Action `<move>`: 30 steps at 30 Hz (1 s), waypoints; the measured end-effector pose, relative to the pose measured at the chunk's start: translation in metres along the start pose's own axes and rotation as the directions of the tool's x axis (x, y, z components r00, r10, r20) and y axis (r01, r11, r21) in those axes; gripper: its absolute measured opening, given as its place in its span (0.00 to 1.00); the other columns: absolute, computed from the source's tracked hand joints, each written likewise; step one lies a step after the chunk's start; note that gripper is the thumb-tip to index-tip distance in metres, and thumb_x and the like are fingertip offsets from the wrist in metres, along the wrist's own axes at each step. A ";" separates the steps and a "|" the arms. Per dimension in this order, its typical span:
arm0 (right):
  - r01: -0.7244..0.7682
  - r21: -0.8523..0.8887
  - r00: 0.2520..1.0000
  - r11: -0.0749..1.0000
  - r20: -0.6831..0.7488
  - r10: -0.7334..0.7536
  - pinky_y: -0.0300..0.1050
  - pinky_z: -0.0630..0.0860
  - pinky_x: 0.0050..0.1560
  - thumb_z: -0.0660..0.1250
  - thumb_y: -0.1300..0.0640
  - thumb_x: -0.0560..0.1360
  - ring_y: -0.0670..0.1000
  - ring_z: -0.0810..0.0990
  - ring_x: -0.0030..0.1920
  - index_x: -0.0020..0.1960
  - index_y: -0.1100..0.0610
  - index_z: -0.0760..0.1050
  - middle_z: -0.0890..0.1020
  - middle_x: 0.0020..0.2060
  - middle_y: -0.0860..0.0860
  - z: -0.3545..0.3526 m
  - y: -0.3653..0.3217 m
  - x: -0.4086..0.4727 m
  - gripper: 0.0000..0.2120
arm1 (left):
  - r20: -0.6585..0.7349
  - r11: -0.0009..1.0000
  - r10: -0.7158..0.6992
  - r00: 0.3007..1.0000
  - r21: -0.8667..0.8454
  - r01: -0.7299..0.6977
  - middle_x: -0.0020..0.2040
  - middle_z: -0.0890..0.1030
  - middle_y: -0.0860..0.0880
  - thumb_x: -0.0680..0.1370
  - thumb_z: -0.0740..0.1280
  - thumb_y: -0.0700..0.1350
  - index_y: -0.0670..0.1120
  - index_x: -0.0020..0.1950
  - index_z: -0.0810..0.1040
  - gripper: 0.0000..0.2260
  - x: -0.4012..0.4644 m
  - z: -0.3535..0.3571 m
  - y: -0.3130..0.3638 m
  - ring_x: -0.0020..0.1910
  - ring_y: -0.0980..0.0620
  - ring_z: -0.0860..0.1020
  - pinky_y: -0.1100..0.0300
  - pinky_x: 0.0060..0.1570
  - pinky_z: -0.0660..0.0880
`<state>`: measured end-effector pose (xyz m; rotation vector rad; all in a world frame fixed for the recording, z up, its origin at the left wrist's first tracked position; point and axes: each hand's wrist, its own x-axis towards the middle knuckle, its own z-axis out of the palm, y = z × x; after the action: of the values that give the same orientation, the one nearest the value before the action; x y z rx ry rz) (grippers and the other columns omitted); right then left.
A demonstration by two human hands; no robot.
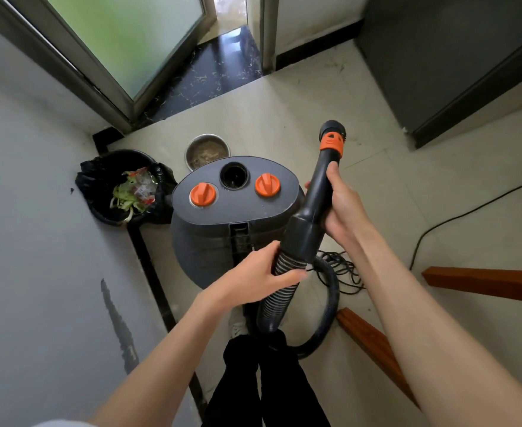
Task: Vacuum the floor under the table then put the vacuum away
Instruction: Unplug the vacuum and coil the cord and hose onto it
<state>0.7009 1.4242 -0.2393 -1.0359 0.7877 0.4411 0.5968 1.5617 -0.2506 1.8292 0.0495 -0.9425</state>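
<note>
The vacuum (235, 208) stands on the floor near the left wall, just right of the bin (124, 188). The right hand (341, 208) grips the rigid hose end (315, 208); the left hand (262, 274) clasps the ribbed hose (276, 306) below it. This looks like putting away: next, probably coil or seat the hose against the body.

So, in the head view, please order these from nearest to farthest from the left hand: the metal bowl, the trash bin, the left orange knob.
From the left hand, which holds the ribbed hose:
1. Left orange knob, on top of the vacuum.
2. Trash bin, by the left wall.
3. Metal bowl, on the floor behind the vacuum.
</note>
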 end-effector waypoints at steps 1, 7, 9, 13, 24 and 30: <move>0.002 0.025 1.000 1.000 0.030 -0.003 0.45 0.78 0.44 0.58 0.49 0.81 0.50 0.78 0.38 0.49 0.61 0.72 0.78 0.38 0.55 0.000 0.002 -0.007 0.15 | -0.021 1.000 0.017 1.000 -0.009 -0.017 0.53 0.81 0.52 0.74 0.68 0.56 0.49 0.61 0.71 0.19 -0.006 -0.001 0.004 0.52 0.57 0.79 0.56 0.54 0.76; 0.124 -0.226 0.969 0.966 0.238 -0.069 0.39 0.78 0.45 0.53 0.51 0.83 0.45 0.82 0.44 0.56 0.57 0.76 0.83 0.44 0.51 -0.021 0.021 -0.067 0.16 | -0.107 0.993 0.111 0.988 -0.036 -0.116 0.52 0.79 0.51 0.76 0.67 0.50 0.48 0.60 0.71 0.14 -0.039 -0.014 0.035 0.52 0.55 0.78 0.58 0.54 0.76; 0.143 -0.364 0.971 0.920 0.230 -0.060 0.38 0.78 0.43 0.53 0.51 0.82 0.47 0.82 0.43 0.55 0.60 0.77 0.83 0.43 0.53 -0.038 0.033 -0.084 0.17 | -0.132 0.985 0.169 0.977 -0.021 -0.173 0.51 0.79 0.52 0.76 0.66 0.50 0.49 0.60 0.70 0.14 -0.048 -0.019 0.048 0.51 0.56 0.78 0.59 0.53 0.75; 0.106 -0.598 0.943 0.795 0.315 0.111 0.44 0.76 0.58 0.58 0.60 0.80 0.54 0.80 0.56 0.56 0.56 0.78 0.83 0.52 0.54 -0.072 0.060 -0.111 0.11 | -0.146 0.963 0.263 0.954 -0.018 -0.269 0.49 0.79 0.53 0.77 0.66 0.48 0.49 0.59 0.70 0.12 -0.065 -0.023 0.078 0.49 0.57 0.78 0.62 0.51 0.75; 0.370 -0.735 0.873 0.568 0.484 0.058 0.41 0.74 0.53 0.71 0.64 0.72 0.42 0.78 0.48 0.52 0.54 0.75 0.80 0.45 0.44 -0.070 0.082 -0.141 0.12 | -0.120 0.945 0.317 0.941 -0.047 -0.324 0.51 0.80 0.48 0.76 0.68 0.46 0.50 0.56 0.70 0.11 -0.095 0.001 0.109 0.52 0.50 0.80 0.52 0.56 0.77; 0.440 -0.739 0.863 0.510 0.505 -0.013 0.39 0.75 0.54 0.74 0.58 0.70 0.42 0.79 0.50 0.51 0.45 0.73 0.80 0.46 0.40 -0.079 0.105 -0.157 0.15 | -0.246 0.950 0.273 0.930 -0.085 -0.301 0.49 0.81 0.44 0.76 0.67 0.45 0.46 0.57 0.72 0.11 -0.113 0.018 0.097 0.49 0.47 0.81 0.46 0.54 0.78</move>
<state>0.4997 1.4069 -0.2042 -1.8456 -0.0709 0.8280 0.5508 1.5435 -0.1089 1.7662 -0.0170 -0.5073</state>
